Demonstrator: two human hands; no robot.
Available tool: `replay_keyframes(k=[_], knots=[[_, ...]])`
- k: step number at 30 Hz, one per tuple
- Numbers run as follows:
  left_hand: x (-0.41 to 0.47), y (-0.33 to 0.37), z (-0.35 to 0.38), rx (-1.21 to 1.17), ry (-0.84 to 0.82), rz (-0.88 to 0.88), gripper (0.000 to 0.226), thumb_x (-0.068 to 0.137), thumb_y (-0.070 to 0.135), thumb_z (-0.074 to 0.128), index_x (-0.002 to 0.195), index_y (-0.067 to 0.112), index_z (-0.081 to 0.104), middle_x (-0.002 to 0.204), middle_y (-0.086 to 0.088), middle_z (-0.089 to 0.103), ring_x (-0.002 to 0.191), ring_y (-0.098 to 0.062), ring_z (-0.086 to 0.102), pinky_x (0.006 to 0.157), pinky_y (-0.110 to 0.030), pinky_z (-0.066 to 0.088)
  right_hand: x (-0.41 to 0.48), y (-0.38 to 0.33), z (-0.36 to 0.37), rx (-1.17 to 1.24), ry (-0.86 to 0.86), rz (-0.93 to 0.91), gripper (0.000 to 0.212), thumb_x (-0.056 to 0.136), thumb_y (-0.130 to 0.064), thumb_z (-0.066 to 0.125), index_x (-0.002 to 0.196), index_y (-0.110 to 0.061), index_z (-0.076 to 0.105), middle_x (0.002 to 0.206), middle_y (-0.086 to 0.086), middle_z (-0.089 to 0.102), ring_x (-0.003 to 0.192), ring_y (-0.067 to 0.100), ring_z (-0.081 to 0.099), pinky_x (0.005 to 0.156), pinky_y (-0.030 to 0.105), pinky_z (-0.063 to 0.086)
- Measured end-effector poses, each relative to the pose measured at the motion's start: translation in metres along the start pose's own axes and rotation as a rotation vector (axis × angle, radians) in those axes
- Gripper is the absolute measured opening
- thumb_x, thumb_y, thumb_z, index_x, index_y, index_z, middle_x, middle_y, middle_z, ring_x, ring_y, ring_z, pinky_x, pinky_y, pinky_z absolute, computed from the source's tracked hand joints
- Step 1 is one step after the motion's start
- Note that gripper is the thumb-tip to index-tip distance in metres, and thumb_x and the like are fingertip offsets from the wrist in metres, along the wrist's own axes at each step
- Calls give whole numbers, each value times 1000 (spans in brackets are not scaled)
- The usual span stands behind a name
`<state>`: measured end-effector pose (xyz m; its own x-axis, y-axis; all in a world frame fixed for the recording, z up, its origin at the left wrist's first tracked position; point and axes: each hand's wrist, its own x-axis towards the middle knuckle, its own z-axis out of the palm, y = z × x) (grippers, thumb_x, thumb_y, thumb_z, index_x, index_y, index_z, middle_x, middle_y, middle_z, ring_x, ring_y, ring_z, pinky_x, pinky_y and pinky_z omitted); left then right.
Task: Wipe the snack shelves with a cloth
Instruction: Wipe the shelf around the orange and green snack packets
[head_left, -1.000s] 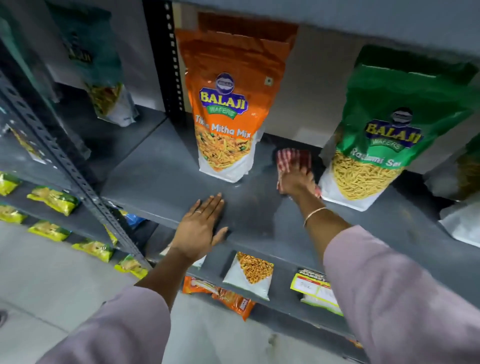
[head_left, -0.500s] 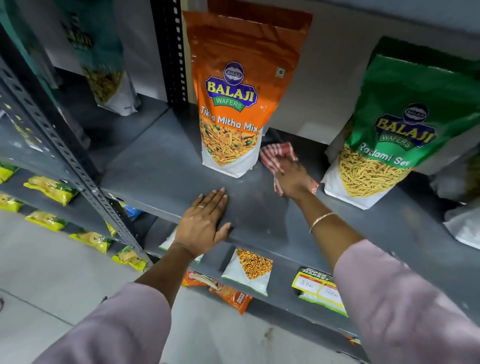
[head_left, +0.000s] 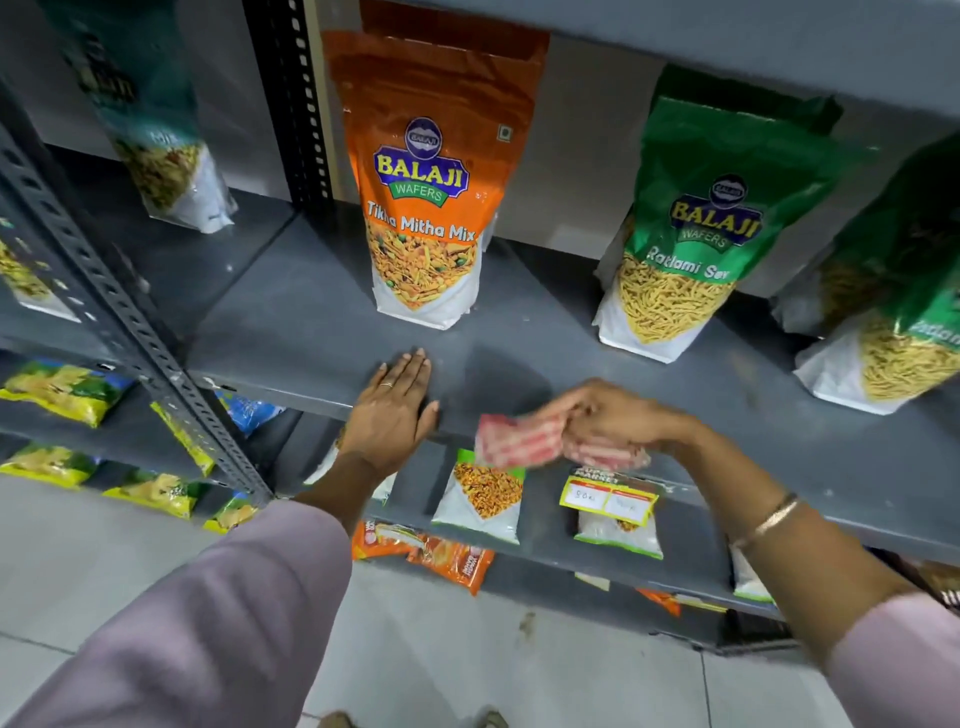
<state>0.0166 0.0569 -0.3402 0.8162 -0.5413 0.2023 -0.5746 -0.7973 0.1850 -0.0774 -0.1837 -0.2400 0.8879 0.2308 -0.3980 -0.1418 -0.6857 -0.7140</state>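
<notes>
Where half a second ago pressed to the back of the shelf between the two big pouches, now drawn forward to the front lip: right hand (head_left: 610, 415), fingers pinched shut on the red-and-white striped cloth (head_left: 519, 441), motion-blurred, hanging just past the edge of the grey metal shelf (head_left: 311, 322). Unmoved: left hand (head_left: 392, 410), spread flat and wide, palm down on the shelf's front edge, ring on one finger, holding nothing. Slightly higher and wider camera angle than before.

Standing upright at the rear: orange pouch (head_left: 426, 208), glossy, "Balaji Wafers Tikha Mitha Mix", clear window showing a mixed yellow-orange namkeen with green bits; well to its right, green pouch (head_left: 696, 234), "Ratlami Sev", window full of thin yellow strands. Further right, partly cut off, another green sev pouch (head_left: 893, 332).

Below, on the lower shelf: small flat packets (head_left: 480, 499), white-bottomed, one with a yellow price label. Matte painted steel, perforated angle upright (head_left: 130, 322) at left. Pale lilac sleeves, thin bangle on the right wrist.
</notes>
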Motion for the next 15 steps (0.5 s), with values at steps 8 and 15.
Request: replay_keyframes(k=[8, 15], knots=[[-2, -2, 2, -32, 0, -2, 57, 88, 32, 30, 126, -3, 55, 130, -18, 56, 120, -31, 53, 105, -39, 30, 63, 13, 52, -415, 655, 291, 51, 88, -9, 49, 136, -26, 49, 138, 6, 54, 119, 32, 49, 96, 36, 45], [-1, -1, 1, -9, -6, 1, 57, 85, 28, 28, 123, -4, 56, 128, -18, 57, 118, -32, 55, 105, -42, 34, -9, -20, 49, 62, 203, 52, 48, 72, 7, 57, 114, -13, 69, 102, -11, 74, 94, 3, 66, 87, 23, 51]])
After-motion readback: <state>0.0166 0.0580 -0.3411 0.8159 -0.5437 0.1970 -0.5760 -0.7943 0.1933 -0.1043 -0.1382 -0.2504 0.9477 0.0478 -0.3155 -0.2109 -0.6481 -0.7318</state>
